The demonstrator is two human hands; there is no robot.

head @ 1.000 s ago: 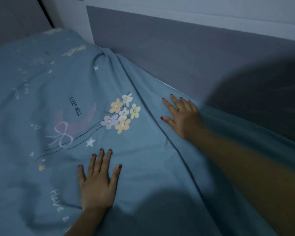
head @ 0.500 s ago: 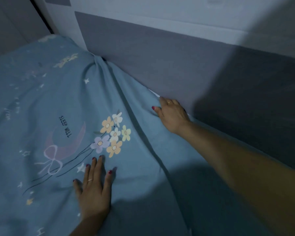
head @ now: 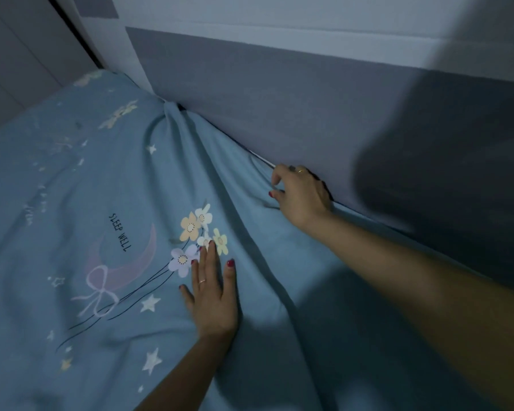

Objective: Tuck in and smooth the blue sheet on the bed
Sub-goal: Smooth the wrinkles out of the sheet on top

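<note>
Blue sheet [head: 72, 203], right hand [head: 301, 194] seemingly tucking edge

My single head camera looks forward and down from close above the bed [head: 72, 179], angled toward the far-right wall [head: 279, 93], both forearms entering from the near edge.

The scene was dim, with a cool blue-grey cast. A large soft shadow lay across the grey wall panel [head: 279, 93] at right, and another darkened the blue sheet [head: 72, 179] below the right forearm. No glare was seen. The near forearm was blurred. Straight wall lines bowed toward the frame edges.
</note>
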